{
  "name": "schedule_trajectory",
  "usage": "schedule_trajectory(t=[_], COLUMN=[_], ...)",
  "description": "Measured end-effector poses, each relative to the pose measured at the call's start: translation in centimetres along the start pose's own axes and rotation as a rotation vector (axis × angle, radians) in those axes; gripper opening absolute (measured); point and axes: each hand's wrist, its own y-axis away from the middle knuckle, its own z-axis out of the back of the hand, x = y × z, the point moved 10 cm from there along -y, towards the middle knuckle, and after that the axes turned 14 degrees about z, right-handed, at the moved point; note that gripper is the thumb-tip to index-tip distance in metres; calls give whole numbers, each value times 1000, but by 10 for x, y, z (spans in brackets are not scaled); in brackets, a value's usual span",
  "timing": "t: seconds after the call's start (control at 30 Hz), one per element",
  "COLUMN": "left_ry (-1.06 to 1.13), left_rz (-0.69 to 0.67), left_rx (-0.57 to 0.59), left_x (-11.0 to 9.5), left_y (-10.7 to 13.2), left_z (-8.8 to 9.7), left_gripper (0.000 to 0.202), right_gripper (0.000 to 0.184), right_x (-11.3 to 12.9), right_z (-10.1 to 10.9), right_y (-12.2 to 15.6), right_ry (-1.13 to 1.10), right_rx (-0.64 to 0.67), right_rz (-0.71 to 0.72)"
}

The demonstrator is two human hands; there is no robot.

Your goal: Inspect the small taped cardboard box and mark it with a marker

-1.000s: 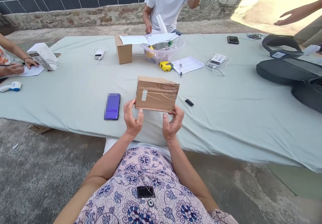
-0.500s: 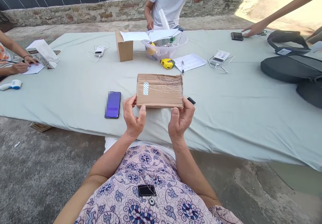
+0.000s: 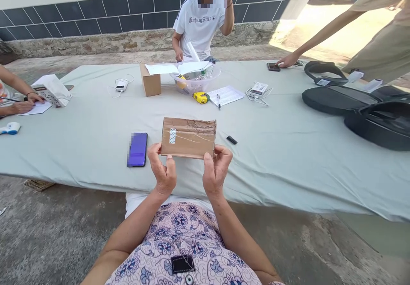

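Box [image 3: 188, 140] now has its broad face turned square-on; 1 s ago it was tipped, top side showing. Suggests this face is what matters at this point. Left hand [image 3: 162, 172] grasps its lower left corner, right hand [image 3: 217, 172] its lower right, thumb on the face. Box is held over the surface [image 3: 96, 148] toward the near edge, right of the phone [image 3: 138, 150]. Far edge: co-worker's hand [image 3: 287, 60] now touches a dark device [image 3: 273, 67].
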Motion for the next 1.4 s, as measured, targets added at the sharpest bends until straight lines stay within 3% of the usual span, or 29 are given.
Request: schedule_trajectory(t=[0.3, 0.47, 0.57, 0.67, 0.8, 0.87, 1.03, 1.2, 1.4], left_ry=[-42, -60, 7, 95, 218, 271, 348, 440, 501], left_rz=[-42, -150, -169, -63, 249, 343, 468, 536, 640], left_rx=[-43, -36, -11, 15, 70, 102, 170, 254, 511], left_x=[-11, -22, -18, 2, 43, 53, 56, 54, 53], left_y=[1, 7, 9, 5, -3, -4, -2, 4, 18], left_z=[3, -2, -5, -9, -17, -21, -29, -38, -61], left_gripper=[37, 38, 36, 31, 31, 31, 34, 54, 75], right_gripper=[33, 35, 37, 40, 45, 50, 60, 66, 69], right_x=[5, -16, -26, -19, 6, 21, 50, 63, 83], right_z=[-3, -4, -3, -1, 0, -1, -7, -15, -34], right_y=[-5, 3, 6, 1, -8, -11, -14, -13, 0], right_ry=[-71, -187, -241, -203, 9, 108, 288, 315, 289], right_rx=[-31, -66, -77, -25, 82, 114, 160, 188, 261], right_rz=[-4, -151, -208, -150, 20, 116, 322, 394, 505])
